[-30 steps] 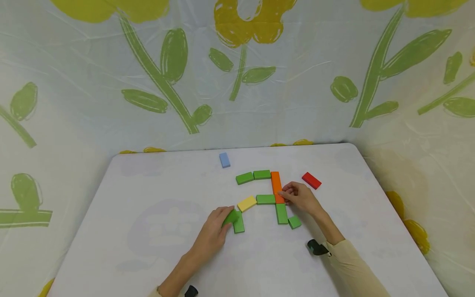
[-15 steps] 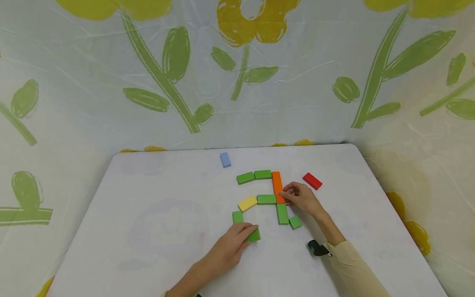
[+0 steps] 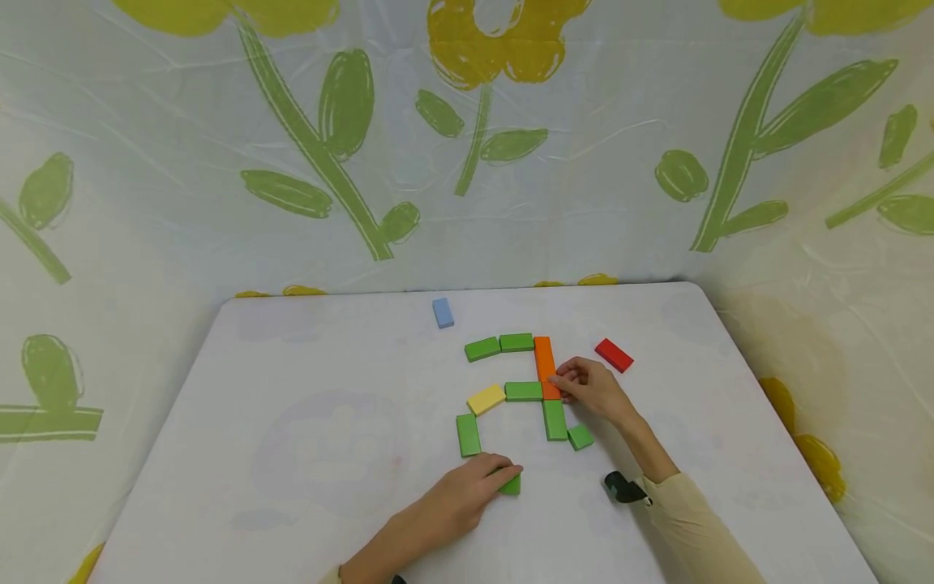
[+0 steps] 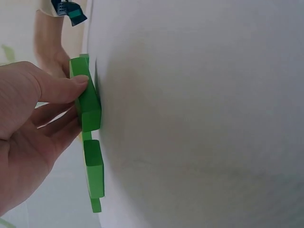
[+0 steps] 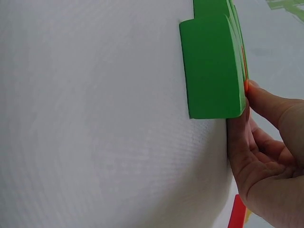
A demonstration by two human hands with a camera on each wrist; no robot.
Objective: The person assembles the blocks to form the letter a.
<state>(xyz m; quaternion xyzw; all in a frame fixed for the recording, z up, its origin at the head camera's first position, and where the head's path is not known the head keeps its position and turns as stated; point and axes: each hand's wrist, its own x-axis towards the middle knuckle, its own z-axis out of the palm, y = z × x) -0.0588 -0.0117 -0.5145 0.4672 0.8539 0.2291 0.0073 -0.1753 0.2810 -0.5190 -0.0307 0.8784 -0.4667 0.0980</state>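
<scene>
My left hand [image 3: 460, 499] grips a green block [image 4: 90, 107] just above the tabletop, thumb across its near face in the left wrist view. Just behind it lies another green block [image 3: 469, 435], then a yellow block [image 3: 486, 400] and a green block [image 3: 523, 392]. My right hand [image 3: 594, 389] pinches the edge of the lower orange block [image 3: 551, 392], below a second orange block [image 3: 544, 357]. A green block [image 3: 554, 420] continues the line towards me, with a short-looking green block [image 3: 580, 438] angled beside its end.
Two green blocks [image 3: 482, 349] run left from the top of the orange line. A blue block [image 3: 443, 313] lies near the far edge of the white table [image 3: 292, 349]. A red block [image 3: 614, 355] lies beyond my right hand. Flower-printed sheets hang around the table.
My left hand has carried its green block right and towards me, away from the green block below the yellow one. My right hand has stayed at the orange block.
</scene>
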